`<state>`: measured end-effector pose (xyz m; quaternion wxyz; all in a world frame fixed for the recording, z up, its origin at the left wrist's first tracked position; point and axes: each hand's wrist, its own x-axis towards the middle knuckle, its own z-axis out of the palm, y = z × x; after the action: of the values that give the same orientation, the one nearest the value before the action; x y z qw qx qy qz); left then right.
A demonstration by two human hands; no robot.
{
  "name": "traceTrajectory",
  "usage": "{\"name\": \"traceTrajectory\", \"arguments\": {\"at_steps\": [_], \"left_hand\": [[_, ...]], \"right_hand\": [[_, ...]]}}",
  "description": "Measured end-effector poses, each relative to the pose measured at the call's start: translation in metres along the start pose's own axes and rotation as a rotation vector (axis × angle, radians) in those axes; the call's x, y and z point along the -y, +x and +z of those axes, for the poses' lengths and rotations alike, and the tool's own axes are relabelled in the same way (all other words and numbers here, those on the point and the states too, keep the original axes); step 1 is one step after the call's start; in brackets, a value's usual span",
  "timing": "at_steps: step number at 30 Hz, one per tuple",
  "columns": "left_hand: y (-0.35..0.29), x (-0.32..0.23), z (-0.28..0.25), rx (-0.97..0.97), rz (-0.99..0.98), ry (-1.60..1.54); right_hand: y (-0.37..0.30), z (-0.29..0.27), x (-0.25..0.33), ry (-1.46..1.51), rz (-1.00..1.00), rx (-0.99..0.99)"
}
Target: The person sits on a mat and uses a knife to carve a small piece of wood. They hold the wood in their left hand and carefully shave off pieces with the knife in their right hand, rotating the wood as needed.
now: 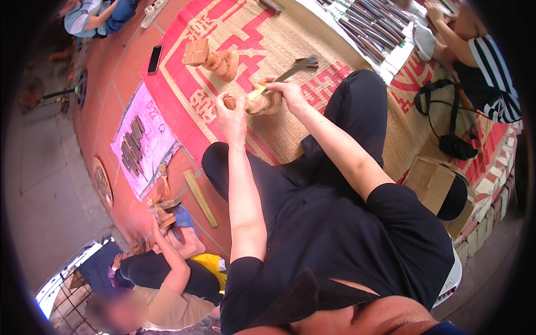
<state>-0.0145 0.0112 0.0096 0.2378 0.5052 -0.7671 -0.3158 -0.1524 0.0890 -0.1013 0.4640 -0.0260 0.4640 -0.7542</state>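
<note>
My left hand (231, 117) is closed around one end of a pale wooden carving (261, 105), held above the mat in front of my knees. Closed at its other end, my right hand (287, 92) grips a long, flat dark tool (296, 70) that slants up and away to the right. The tool's near end meets the carving's upper side; its exact kind is unclear. Just beyond my hands, a second, browner wooden carving (222, 64) with a square block base (196, 52) lies on the red and straw-coloured mat (290, 42).
A black phone (154, 59) lies at the mat's left edge. Dark-handled tools rest on a pink sheet (148, 111) at left, and more (374, 28) at far right. A wooden strip (201, 198), brush (163, 176) and cardboard box (430, 181) are nearby. Other people sit around.
</note>
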Motion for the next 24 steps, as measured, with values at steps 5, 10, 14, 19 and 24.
{"name": "traceTrajectory", "arguments": {"at_steps": [5,10,14,19,24], "left_hand": [[-0.005,0.001,0.001,-0.022,0.051,0.015],[-0.006,-0.009,0.002,-0.022,0.044,0.039],[-0.011,-0.002,0.002,-0.03,0.071,0.035],[-0.001,0.011,-0.001,0.004,-0.065,-0.057],[-0.009,0.009,-0.002,-0.049,0.034,-0.035]], "right_hand": [[-0.005,-0.003,0.012,0.087,0.098,0.002],[-0.008,-0.002,0.006,-0.024,0.04,0.006],[-0.006,-0.012,0.013,0.062,0.122,-0.095],[-0.022,0.016,0.007,0.023,0.016,0.067],[-0.001,-0.008,0.012,0.051,0.096,-0.119]]}}
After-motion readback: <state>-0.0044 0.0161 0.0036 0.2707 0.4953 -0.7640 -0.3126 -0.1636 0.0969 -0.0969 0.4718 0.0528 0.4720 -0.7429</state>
